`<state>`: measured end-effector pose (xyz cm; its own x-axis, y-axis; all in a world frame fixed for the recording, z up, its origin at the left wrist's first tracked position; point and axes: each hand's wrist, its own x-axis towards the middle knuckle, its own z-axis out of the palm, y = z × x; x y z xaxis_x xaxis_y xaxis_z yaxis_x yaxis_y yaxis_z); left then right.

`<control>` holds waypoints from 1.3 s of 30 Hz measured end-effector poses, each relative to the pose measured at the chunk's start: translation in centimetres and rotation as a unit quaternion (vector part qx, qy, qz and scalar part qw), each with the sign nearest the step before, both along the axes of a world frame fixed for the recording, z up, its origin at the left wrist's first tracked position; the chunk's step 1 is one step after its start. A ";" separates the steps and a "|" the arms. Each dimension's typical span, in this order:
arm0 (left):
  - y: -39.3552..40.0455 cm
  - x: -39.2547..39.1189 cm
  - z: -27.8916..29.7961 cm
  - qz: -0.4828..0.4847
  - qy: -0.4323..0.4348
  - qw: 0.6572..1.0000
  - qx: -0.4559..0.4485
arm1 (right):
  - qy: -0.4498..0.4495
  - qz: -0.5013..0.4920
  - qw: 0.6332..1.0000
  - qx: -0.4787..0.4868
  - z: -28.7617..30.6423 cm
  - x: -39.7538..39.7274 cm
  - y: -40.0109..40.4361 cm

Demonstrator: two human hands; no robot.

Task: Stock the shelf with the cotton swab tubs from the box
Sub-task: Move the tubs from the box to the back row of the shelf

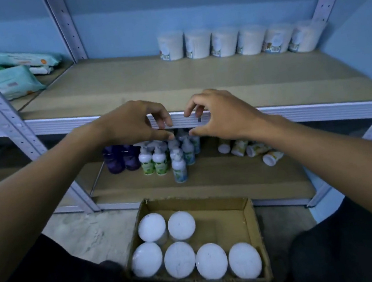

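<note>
Both hands empty in front of the shelf edge, tubs split between shelf and box

Wipe packs (15, 75) sit far left. The left hand (130, 124) and right hand (221, 114) hover side by side at the shelf (102, 85) front, fingers curled and apart, gripping nothing. Pump bottles (159, 161) stand on the lower level. Six cotton swab tubs (182, 227) sit in the box (250, 222) on the floor, six more shelved tubs (224, 42) line the back right.

Cotton swab tubs (228, 41): six white, upright, rowed at shelf (125, 82) 1 o'clock; six more in box (250, 222), 6 o'clock.
</note>
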<state>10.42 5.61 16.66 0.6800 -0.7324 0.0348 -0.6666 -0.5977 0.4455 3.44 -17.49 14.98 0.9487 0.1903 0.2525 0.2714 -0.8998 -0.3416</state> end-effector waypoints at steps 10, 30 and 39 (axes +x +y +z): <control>1.6 -1.2 -8.0 -0.021 0.112 0.991 0.071 | 0.132 0.010 0.990 0.041 -9.5 -1.6 3.7; 3.8 -1.3 -24.5 0.124 0.208 0.962 0.126 | 0.327 -0.076 0.939 0.075 -25.1 -2.2 5.8; 4.2 -1.6 -29.8 0.173 0.232 0.944 0.157 | 0.349 -0.111 0.929 0.049 -30.1 -2.2 7.9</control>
